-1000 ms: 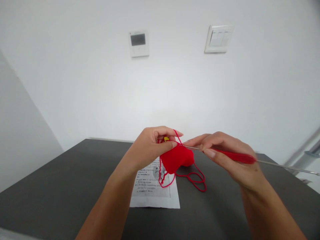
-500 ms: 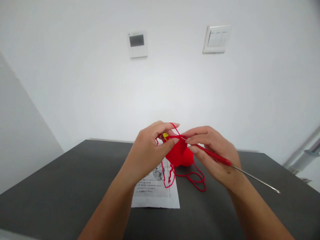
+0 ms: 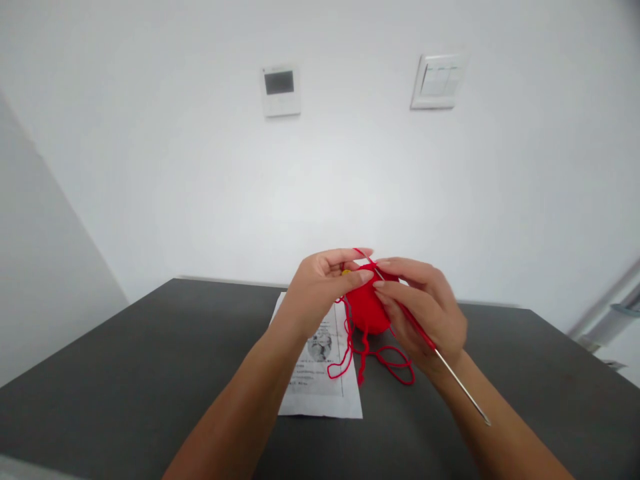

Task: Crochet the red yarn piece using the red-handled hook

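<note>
My left hand (image 3: 320,283) pinches a small piece of red crochet between thumb and fingers, and a strand of red yarn (image 3: 362,252) runs over its raised index finger. A yellow stitch marker (image 3: 345,272) peeks out beside the fingers. In my right hand (image 3: 427,303) is a double-ended crochet hook (image 3: 460,383) with a red grip, held like a pen. Its far tip meets the yarn at the left fingertips; its near metal end slants down to the right. Behind the hands sits a red yarn ball (image 3: 370,313), partly covered, and the crochet work mostly merges with it.
A printed paper sheet (image 3: 320,403) lies on the dark table (image 3: 125,373) under my left forearm. Loose loops of red yarn (image 3: 400,381) spread over paper and table. On the white wall hang a thermostat panel (image 3: 281,100) and a light switch (image 3: 438,81).
Both hands have shifted slightly right in view. The hook has swung steeper, its near end now lower and further left. A red tail hangs lower in front of the ball.
</note>
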`<action>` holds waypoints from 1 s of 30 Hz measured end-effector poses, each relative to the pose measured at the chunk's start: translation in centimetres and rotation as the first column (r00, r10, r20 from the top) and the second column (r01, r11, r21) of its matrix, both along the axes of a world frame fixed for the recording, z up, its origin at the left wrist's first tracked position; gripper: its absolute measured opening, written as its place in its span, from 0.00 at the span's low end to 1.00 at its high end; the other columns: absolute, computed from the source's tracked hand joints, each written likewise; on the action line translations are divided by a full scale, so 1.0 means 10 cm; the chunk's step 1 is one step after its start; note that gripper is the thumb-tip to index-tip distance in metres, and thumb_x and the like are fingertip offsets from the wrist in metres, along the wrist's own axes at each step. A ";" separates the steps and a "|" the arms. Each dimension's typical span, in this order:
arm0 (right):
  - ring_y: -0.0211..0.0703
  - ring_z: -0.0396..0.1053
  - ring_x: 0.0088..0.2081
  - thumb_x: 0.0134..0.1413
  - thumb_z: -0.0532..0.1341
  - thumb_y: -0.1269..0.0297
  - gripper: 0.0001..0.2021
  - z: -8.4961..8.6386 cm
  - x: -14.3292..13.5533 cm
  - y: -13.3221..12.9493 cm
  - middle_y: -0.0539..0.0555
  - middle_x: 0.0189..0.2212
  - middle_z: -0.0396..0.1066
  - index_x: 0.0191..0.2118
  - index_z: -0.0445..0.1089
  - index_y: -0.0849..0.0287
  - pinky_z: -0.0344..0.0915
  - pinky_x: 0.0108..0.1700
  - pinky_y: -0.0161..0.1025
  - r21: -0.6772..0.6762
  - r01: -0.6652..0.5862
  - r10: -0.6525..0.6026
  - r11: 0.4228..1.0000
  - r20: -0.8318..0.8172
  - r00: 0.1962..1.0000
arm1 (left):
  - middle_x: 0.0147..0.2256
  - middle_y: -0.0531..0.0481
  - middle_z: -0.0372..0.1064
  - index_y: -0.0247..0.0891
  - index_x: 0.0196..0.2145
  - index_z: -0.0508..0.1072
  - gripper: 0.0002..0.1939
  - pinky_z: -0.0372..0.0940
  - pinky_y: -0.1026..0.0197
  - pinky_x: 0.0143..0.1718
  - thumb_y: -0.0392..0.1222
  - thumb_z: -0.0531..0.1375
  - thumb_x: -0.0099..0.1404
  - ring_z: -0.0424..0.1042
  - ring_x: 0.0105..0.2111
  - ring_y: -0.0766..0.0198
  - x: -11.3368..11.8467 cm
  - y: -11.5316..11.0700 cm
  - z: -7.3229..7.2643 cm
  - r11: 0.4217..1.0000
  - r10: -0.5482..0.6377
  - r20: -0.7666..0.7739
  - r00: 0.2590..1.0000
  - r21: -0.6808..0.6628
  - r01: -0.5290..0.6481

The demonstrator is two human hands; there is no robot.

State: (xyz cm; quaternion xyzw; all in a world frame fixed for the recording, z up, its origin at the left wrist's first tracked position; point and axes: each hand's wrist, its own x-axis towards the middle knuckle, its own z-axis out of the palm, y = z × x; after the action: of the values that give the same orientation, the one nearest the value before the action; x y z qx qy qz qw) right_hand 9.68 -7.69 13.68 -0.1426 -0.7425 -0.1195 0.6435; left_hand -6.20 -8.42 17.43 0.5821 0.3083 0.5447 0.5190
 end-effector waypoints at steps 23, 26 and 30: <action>0.44 0.78 0.34 0.55 0.65 0.64 0.04 0.24 0.24 -0.10 0.54 0.32 0.80 0.34 0.77 0.56 0.76 0.37 0.41 -0.659 -0.455 0.386 0.598 -0.261 0.885 | 0.31 0.48 0.71 0.36 0.33 0.80 0.08 0.62 0.63 0.31 0.41 0.65 0.55 0.68 0.30 0.66 -0.36 0.15 0.06 0.969 0.008 -0.430 0.903 0.227 0.099; 0.46 0.77 0.37 0.55 0.64 0.66 0.03 0.19 0.21 -0.07 0.54 0.33 0.79 0.34 0.77 0.54 0.76 0.39 0.44 -0.539 -0.445 0.394 0.715 -0.215 0.894 | 0.29 0.49 0.71 0.34 0.28 0.77 0.09 0.63 0.63 0.32 0.42 0.68 0.51 0.68 0.29 0.67 -0.34 0.13 0.05 0.982 -0.125 -0.333 0.935 0.093 0.165; 0.48 0.76 0.41 0.55 0.64 0.69 0.07 0.21 0.21 -0.09 0.55 0.38 0.79 0.37 0.78 0.51 0.75 0.42 0.46 -0.402 -0.318 0.349 0.859 0.004 0.937 | 0.27 0.52 0.70 0.33 0.26 0.74 0.11 0.63 0.65 0.30 0.42 0.70 0.48 0.67 0.27 0.69 -0.32 0.10 0.05 0.978 -0.204 -0.253 0.946 -0.007 0.209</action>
State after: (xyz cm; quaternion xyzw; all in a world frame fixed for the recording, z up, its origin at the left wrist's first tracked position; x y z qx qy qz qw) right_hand 11.74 -8.57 15.76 -0.1341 -0.7887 0.1406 0.5833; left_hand -9.36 -7.44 17.88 0.6807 0.3037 0.4118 0.5242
